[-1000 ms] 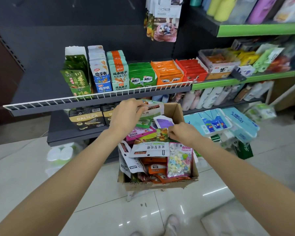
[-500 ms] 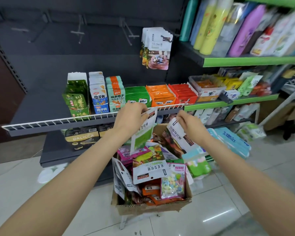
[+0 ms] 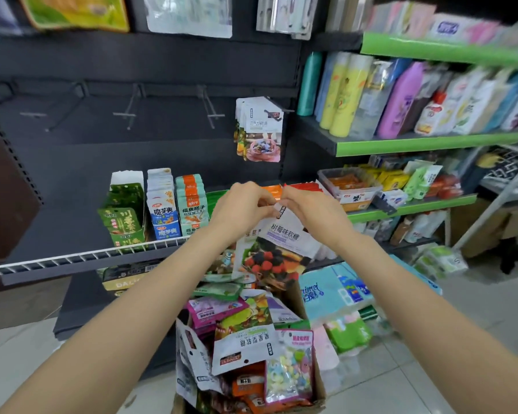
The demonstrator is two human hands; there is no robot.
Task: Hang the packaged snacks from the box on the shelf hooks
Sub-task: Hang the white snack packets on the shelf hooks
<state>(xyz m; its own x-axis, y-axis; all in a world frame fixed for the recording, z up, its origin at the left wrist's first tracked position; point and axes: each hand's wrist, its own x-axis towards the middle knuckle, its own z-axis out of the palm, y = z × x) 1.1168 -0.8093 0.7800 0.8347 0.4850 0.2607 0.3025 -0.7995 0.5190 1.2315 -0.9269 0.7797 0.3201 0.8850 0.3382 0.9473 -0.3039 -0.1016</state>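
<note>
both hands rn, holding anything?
Left hand: closed on the top of the snack packs.
Right hand: closed on the same packs' top edge.

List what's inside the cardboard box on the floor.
The box holds a jumbled heap of snack packs: a white pouch, a pastel candy bag, pink and orange ones. Lower layers and the bottom are covered.

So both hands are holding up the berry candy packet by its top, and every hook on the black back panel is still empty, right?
Not quite. Both hands, left and right, do hold the berry candy packet by its top, but the head view shows one hook already carrying hung packets. The bare hooks are to its left.
</note>
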